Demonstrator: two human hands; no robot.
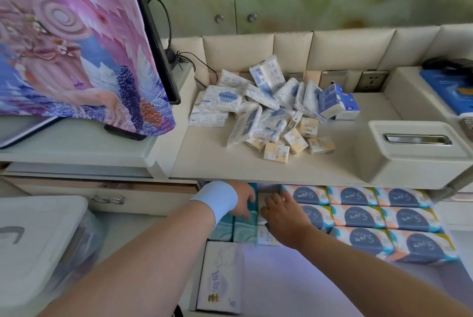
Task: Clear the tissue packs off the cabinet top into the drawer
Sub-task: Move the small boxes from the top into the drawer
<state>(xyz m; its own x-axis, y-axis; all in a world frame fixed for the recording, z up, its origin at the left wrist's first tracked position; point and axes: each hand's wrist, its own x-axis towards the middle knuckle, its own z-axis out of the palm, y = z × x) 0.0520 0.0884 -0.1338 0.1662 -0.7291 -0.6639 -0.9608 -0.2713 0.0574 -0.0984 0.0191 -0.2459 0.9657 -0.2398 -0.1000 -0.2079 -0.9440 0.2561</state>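
Observation:
A heap of small tissue packs, white-blue and cream "Face" ones, lies on the beige cabinet top. Below it the drawer stands pulled out. My left hand, with a pale blue wristband, rests on teal tissue packs at the drawer's back left. My right hand lies fingers-down on small cream packs between the teal packs and the rows of "S.pure" packs. Whether either hand grips a pack is hidden.
A white tissue box sits on the cabinet top at right. A covered screen stands at left. A white tissue pack lies at the drawer's front left. A lidded plastic bin is at lower left.

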